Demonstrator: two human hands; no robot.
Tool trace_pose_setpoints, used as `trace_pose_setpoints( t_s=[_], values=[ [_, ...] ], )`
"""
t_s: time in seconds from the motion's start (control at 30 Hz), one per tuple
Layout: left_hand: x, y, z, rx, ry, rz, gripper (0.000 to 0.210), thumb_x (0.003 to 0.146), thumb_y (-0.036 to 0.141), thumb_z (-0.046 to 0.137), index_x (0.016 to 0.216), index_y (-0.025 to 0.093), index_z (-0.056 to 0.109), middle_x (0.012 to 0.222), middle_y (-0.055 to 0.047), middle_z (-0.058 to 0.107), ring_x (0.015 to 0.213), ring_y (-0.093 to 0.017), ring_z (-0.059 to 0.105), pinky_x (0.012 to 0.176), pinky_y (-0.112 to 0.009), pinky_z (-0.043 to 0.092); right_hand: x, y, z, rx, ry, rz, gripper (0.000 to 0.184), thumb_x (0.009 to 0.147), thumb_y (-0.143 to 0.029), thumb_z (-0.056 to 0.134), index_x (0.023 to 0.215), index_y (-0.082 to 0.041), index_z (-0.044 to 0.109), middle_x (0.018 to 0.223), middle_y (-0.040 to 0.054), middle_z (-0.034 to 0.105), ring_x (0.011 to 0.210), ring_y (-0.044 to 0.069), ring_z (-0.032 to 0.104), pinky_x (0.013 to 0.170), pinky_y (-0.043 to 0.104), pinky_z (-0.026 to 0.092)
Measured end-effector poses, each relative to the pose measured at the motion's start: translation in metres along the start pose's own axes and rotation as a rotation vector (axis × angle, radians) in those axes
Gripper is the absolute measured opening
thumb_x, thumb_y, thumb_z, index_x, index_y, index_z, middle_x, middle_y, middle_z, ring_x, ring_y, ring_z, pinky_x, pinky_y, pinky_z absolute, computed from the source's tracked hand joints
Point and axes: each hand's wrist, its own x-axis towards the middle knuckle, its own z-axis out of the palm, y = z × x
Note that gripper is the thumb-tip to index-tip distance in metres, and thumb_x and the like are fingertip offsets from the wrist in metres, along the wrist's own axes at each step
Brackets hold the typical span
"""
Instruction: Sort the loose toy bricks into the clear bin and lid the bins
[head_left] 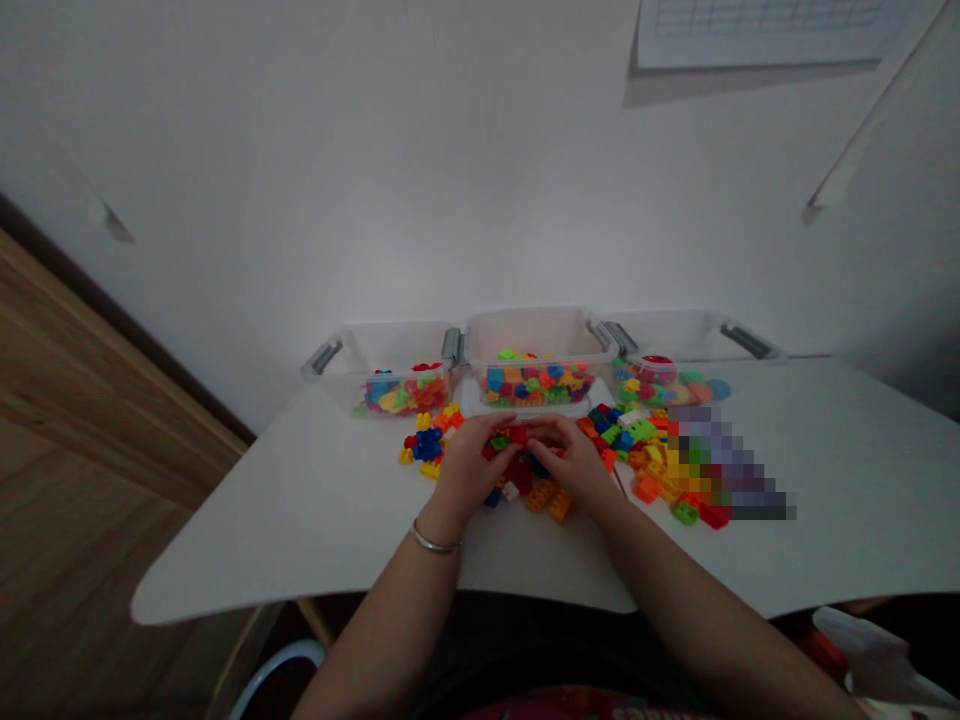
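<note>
Your hands meet over the middle of the brick pile. Red block (519, 434) sits between them, above the loose bricks, in front of the middle bin (536, 366). Right hand (576, 468): fingers clamped on the red block, thumb on the near side. Left hand (472, 468): fingers curled around the same spot, a green piece (499, 442) right beside them; too small and dim to tell what they're clamped on, if anything. You've got a bracelet (435, 543) on the left wrist (clear of the bricks).

Below your hands on the tabletop (322, 530): a white piece (510, 491) and orange bricks (538, 496) nearest you. Dark blue cluster (427, 443) lies just left of your left hand. More mixed bricks spread out past your right. Left bin (397, 377) and right bin (690, 361) flank the middle one; all three hold colored pieces.
</note>
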Motion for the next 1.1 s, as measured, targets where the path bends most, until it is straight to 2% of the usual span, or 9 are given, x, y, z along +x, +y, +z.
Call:
trace_pose_setpoints(
  t_s=[0.17, 0.37, 0.53, 0.6, 0.7, 0.8, 0.9, 1.1],
  values=[
    [0.001, 0.004, -0.001, -0.046, -0.068, -0.045, 0.041, 0.079, 0.015, 0.071, 0.117, 0.022, 0.058, 0.098, -0.005, 0.075, 0.098, -0.023, 0.07, 0.089, -0.042, 0.056, -0.001, 0.0, -0.001, -0.05, 0.037, -0.081, 0.022, 0.075, -0.033, 0.069, 0.094, -0.023, 0.065, 0.097, 0.0048, 0.072, 0.093, 0.02, 0.068, 0.087, 0.039, 0.053],
    [0.002, 0.008, -0.003, -0.014, -0.141, -0.074, 0.036, 0.08, 0.018, 0.069, 0.115, 0.021, 0.059, 0.106, -0.006, 0.074, 0.1, -0.023, 0.069, 0.088, -0.041, 0.057, 0.002, 0.002, -0.001, -0.127, 0.039, -0.076, 0.022, 0.075, -0.036, 0.067, 0.091, -0.022, 0.066, 0.094, 0.0062, 0.071, 0.086, 0.02, 0.066, 0.08, 0.038, 0.053],
    [0.001, 0.008, -0.003, 0.082, -0.106, -0.02, 0.035, 0.081, 0.016, 0.067, 0.115, 0.022, 0.06, 0.105, -0.005, 0.073, 0.101, -0.022, 0.068, 0.09, -0.038, 0.055, 0.002, 0.004, 0.001, -0.215, 0.016, -0.116, 0.023, 0.077, -0.035, 0.064, 0.096, -0.022, 0.066, 0.097, 0.0067, 0.071, 0.09, 0.021, 0.067, 0.079, 0.038, 0.054],
    [0.001, 0.007, -0.003, 0.09, -0.072, 0.005, 0.032, 0.083, 0.016, 0.064, 0.114, 0.021, 0.06, 0.107, -0.006, 0.071, 0.102, -0.021, 0.067, 0.091, -0.037, 0.055, 0.003, 0.002, -0.001, -0.224, 0.061, -0.127, 0.028, 0.076, -0.034, 0.065, 0.101, -0.022, 0.064, 0.099, 0.0074, 0.071, 0.088, 0.021, 0.067, 0.078, 0.038, 0.054],
    [0.003, 0.006, -0.004, 0.148, -0.05, -0.009, 0.028, 0.086, 0.017, 0.06, 0.114, 0.019, 0.059, 0.109, -0.008, 0.069, 0.104, -0.021, 0.064, 0.093, -0.037, 0.053, 0.008, -0.007, -0.011, -0.276, 0.204, -0.209, 0.035, 0.076, -0.037, 0.066, 0.107, -0.021, 0.063, 0.1, 0.0082, 0.071, 0.084, 0.021, 0.066, 0.076, 0.039, 0.054],
    [0.003, 0.007, -0.005, 0.289, -0.125, -0.073, 0.024, 0.086, 0.018, 0.059, 0.11, 0.018, 0.062, 0.109, -0.009, 0.068, 0.105, -0.024, 0.062, 0.095, -0.042, 0.05, 0.019, -0.022, -0.027, -0.298, 0.34, -0.311, 0.037, 0.077, -0.039, 0.065, 0.109, -0.021, 0.062, 0.099, 0.0082, 0.07, 0.083, 0.021, 0.066, 0.072, 0.036, 0.053],
    [0.001, 0.01, -0.005, 0.408, -0.233, -0.095, 0.028, 0.085, 0.024, 0.063, 0.112, 0.018, 0.063, 0.113, -0.009, 0.067, 0.108, -0.027, 0.059, 0.097, -0.045, 0.047, 0.035, -0.039, -0.041, -0.318, 0.454, -0.407, 0.034, 0.079, -0.036, 0.063, 0.109, -0.021, 0.062, 0.097, 0.0077, 0.07, 0.085, 0.02, 0.065, 0.074, 0.035, 0.052],
    [-0.001, 0.014, -0.004, 0.454, -0.305, -0.07, 0.034, 0.089, 0.034, 0.059, 0.119, 0.02, 0.062, 0.117, -0.009, 0.066, 0.112, -0.027, 0.056, 0.101, -0.046, 0.043, 0.073, -0.052, -0.051, -0.571, 0.504, -0.494, 0.024, 0.079, -0.036, 0.06, 0.096, -0.02, 0.066, 0.093, 0.0078, 0.071, 0.087, 0.023, 0.065, 0.082, 0.04, 0.049]
  ],
)
